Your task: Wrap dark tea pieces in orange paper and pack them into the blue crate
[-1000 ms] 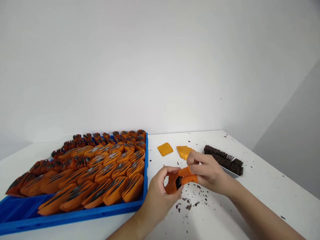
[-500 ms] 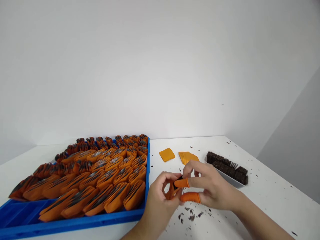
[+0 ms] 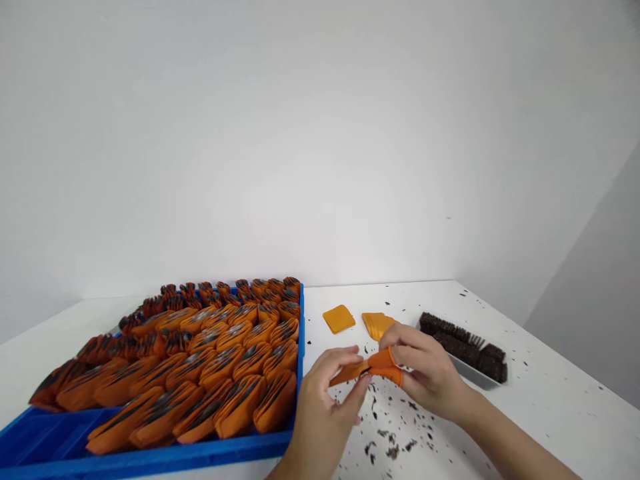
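Note:
My left hand (image 3: 323,400) pinches a small orange packet (image 3: 346,374) between thumb and fingers. My right hand (image 3: 425,370) wears orange finger cots (image 3: 384,360) on its thumb and index finger. These two fingers close on the packet's right end, where a sliver of something dark shows between the hands. How much dark material is inside is hidden. Behind the hands lie a flat orange square (image 3: 339,319) and a fanned stack of orange squares (image 3: 376,325), the stack partly covered by my right hand.
A blue tray (image 3: 301,347) on the left holds rows of orange packets (image 3: 235,407) with dark contents. On the right, a white container (image 3: 475,373) holds dark brown flaky pieces (image 3: 463,347). Dark crumbs (image 3: 393,452) are scattered over the white table (image 3: 545,400). A wall rises behind.
My right fingers have come together on the packet's end, covering the dark opening seen before. The packet now lies flatter and more level. The view has shifted slightly.

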`<state>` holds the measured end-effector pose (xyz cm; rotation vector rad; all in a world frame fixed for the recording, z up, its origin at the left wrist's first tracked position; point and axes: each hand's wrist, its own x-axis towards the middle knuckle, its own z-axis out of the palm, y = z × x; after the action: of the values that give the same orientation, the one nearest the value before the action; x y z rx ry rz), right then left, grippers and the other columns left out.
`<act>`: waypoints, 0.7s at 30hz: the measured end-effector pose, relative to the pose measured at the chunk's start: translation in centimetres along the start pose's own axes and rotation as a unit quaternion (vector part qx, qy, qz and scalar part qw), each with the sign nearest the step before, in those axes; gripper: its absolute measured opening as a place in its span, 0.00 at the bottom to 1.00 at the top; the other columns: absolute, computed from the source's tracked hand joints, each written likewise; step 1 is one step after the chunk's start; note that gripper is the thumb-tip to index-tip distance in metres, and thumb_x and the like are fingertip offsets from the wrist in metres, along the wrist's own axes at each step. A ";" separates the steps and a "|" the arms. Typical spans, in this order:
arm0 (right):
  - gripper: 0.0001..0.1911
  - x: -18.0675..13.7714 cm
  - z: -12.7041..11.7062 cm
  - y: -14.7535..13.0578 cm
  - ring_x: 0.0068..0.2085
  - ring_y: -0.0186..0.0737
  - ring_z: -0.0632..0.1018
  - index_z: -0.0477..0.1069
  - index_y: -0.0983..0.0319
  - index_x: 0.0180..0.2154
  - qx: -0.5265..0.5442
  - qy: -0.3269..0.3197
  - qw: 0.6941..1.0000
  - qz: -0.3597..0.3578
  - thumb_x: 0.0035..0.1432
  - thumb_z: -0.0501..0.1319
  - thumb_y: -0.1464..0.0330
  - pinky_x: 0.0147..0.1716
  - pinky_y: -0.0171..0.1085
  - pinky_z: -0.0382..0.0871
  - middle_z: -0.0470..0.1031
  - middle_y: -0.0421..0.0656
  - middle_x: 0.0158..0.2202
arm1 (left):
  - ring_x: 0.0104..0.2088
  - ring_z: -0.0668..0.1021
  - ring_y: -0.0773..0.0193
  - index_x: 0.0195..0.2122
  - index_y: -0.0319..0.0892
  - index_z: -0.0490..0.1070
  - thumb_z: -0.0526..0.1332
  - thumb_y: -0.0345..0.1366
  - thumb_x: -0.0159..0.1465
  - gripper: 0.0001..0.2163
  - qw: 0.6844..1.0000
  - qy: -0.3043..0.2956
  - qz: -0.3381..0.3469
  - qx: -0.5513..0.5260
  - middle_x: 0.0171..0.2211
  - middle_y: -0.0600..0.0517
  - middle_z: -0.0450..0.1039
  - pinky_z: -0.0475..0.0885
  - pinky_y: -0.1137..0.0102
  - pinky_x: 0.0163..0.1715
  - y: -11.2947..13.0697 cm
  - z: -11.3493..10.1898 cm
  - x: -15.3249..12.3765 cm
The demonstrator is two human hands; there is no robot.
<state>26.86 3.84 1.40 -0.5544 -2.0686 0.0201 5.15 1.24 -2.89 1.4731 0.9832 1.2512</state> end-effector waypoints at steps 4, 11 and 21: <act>0.03 0.3 0.0 -0.1 0.36 0.38 0.75 0.77 0.59 0.42 0.039 0.023 0.999 0.025 0.69 0.68 0.73 0.28 0.35 0.69 0.74 0.44 0.38 | 0.23 0.79 0.69 0.46 0.45 0.74 0.62 0.49 0.73 0.13 0.999 -0.033 -0.017 0.034 0.41 0.51 0.77 0.76 0.77 0.14 0.5 0.6 -0.4; 0.04 1.0 -0.4 -1.6 0.41 0.41 0.73 0.77 0.58 0.40 0.092 -0.059 0.985 0.130 0.67 0.71 0.68 0.30 0.35 0.74 0.70 0.44 0.40 | 0.16 0.73 0.74 0.44 0.45 0.67 0.58 0.48 0.76 0.11 0.996 -0.063 -0.024 0.062 0.39 0.53 0.75 0.68 0.79 0.12 0.7 0.5 -0.6; 0.03 0.9 0.1 -1.4 0.40 0.40 0.73 0.75 0.57 0.40 0.149 -0.059 0.974 0.161 0.70 0.67 0.69 0.29 0.33 0.76 0.70 0.44 0.39 | 0.30 0.82 0.60 0.44 0.46 0.68 0.56 0.43 0.77 0.08 0.985 -0.052 0.062 0.151 0.40 0.48 0.78 0.72 0.72 0.22 1.2 0.2 -1.0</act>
<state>25.88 2.94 2.42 -0.7068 -2.0173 0.5569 5.24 -0.01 -1.93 1.8405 1.0577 1.1349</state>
